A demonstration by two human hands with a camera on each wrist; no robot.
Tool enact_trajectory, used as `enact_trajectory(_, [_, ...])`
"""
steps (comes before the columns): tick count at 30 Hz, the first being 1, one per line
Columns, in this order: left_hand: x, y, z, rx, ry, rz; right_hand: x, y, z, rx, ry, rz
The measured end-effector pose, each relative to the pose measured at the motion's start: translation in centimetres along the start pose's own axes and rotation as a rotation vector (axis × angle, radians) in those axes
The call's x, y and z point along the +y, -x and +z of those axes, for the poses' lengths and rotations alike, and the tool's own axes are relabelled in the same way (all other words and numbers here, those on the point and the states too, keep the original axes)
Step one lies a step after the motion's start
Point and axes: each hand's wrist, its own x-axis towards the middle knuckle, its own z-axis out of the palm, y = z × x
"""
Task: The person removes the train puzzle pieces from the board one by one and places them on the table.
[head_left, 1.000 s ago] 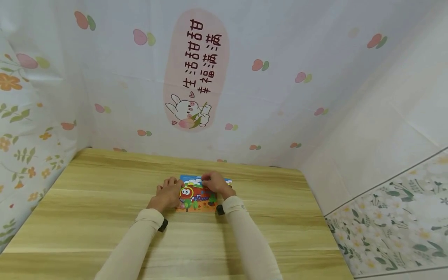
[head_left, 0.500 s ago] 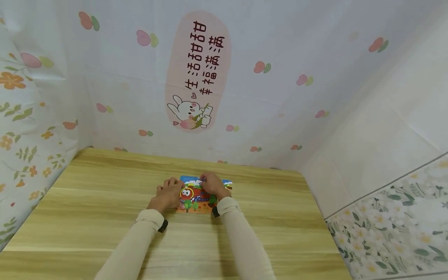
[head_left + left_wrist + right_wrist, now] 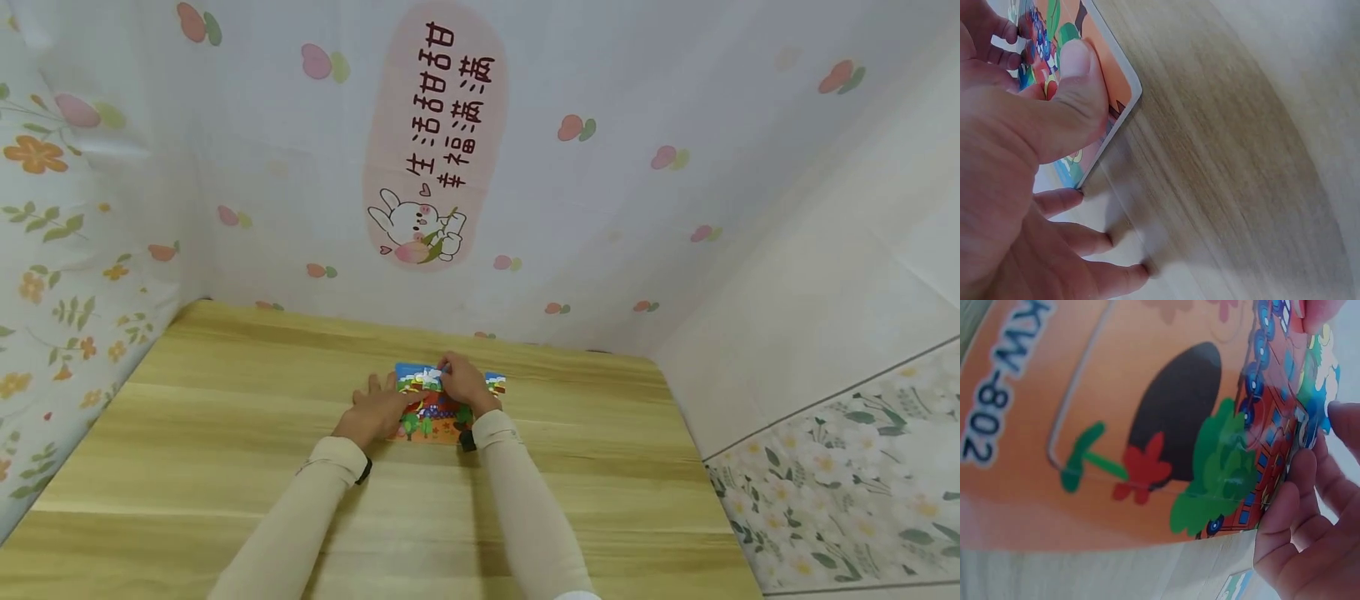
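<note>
A jigsaw puzzle board with a red train, green trees and an orange ground lies on the table. My left hand is at its left side. In the left wrist view its thumb presses on the picture near a corner, while other fingers stretch down to the tabletop beside the edge. My right hand is over the board's upper right part. Seen from the right wrist, its thumb and fingers pinch a blue and white puzzle piece at the board's sky area; the fingers partly hide it.
A small loose puzzle piece lies right of my right hand, close to the board. The wooden table meets a patterned cloth wall behind the board. A pale tiled side rises on the right.
My left hand has moved from the board's left edge onto the picture, its fingers now spread. The right hand has stayed at the upper part with its piece. The head view has shifted slightly.
</note>
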Motion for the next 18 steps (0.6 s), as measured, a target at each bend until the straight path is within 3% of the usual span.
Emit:
enact_trajectory(8, [0.1,0.0,-0.2,-0.014,0.051,0.009,1.0,0.0,0.5,0.095,-0.048,-0.035])
enact_trajectory(15, [0.1,-0.1,-0.4,-0.017,0.067,0.026,1.1,-0.1,0.4,0.187,-0.096,-0.006])
enact_trajectory(18, [-0.1,0.0,-0.4,-0.029,0.058,0.011,1.2,0.0,0.5,0.189,-0.147,0.006])
